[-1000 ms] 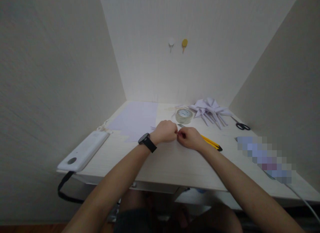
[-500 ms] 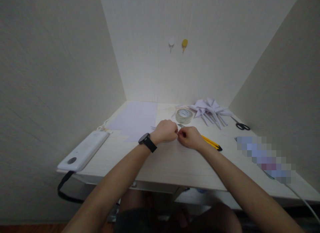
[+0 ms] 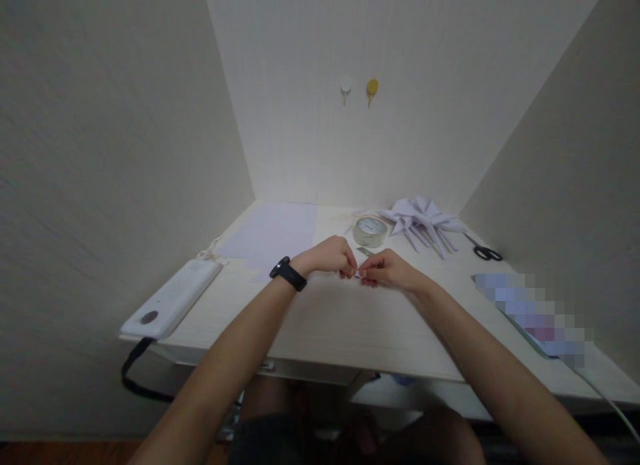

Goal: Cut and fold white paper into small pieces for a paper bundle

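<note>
My left hand (image 3: 334, 257), with a black watch (image 3: 289, 273) on its wrist, is closed in a pinch over the middle of the desk. Facing it, my right hand (image 3: 387, 268) pinches too, the fingertips of both almost touching. Between them shows a small bit of white paper (image 3: 357, 274), mostly hidden by the fingers. Just beyond the right fingers lies the metal blade (image 3: 365, 252) of a utility knife, whose yellow handle is hidden behind that hand. A roll of clear tape (image 3: 370, 232) stands behind the hands.
White paper sheets (image 3: 280, 228) lie at the back left. Folded paper spikes (image 3: 419, 220) are piled at the back right, near black scissors (image 3: 487, 252). A white device with a black strap (image 3: 173, 300) rests at the left edge. A blurred-out item (image 3: 530, 315) lies at right.
Both hands have turned, so the fingertips now show more and the bit of paper is visible between them. The right hand and forearm now cover the yellow knife handle.
</note>
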The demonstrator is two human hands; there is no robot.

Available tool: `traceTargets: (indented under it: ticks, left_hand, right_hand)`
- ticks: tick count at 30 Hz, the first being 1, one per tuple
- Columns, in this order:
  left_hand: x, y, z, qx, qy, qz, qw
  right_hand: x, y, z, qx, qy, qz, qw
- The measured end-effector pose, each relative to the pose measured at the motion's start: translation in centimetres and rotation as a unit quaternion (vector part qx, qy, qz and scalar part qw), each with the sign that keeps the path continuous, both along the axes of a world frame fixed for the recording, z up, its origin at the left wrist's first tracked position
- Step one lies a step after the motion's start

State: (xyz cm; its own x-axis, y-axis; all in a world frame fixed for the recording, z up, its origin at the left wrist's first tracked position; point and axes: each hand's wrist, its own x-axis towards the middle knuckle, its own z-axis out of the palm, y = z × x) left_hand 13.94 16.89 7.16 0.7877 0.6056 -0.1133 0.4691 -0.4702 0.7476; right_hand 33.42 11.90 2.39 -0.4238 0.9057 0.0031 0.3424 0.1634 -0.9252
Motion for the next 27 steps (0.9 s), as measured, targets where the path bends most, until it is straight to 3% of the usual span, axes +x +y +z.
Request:
traceTargets:
  ticks: [2,6,13,19,27]
  left_hand:
    - [-0.2,-0.1,0.3,-0.054,-0.019,-0.006,0.998]
    - [-0.3,-0.2,0.7,-0.077,-0.030,-0.020,0.996]
    - [-0.3,0.1,0.2,-0.040,-0.040,0.012,0.998]
    - [-0.2,0.0,-0.2,-0.004,-0.029,-0.028,0.999]
    - [-0.2,0.0,0.2,-0.014,-0.037,-0.036,0.999]
  right_hand:
    - [0.0,-0.4,0.7,-0.033,0.033,0.032,0.998]
    - [0.6,-0.8,1.5,-0.049,0.059,0.049,0.996]
    - [1.0,-0.3,1.1,-0.018,0.026,0.013,0.999]
    - [-0.2,-0.3,0.4,-0.001,-0.034,-0.001,0.999]
    - [0.2,-0.5,1.0,-0.010,-0.009,-0.004,1.000]
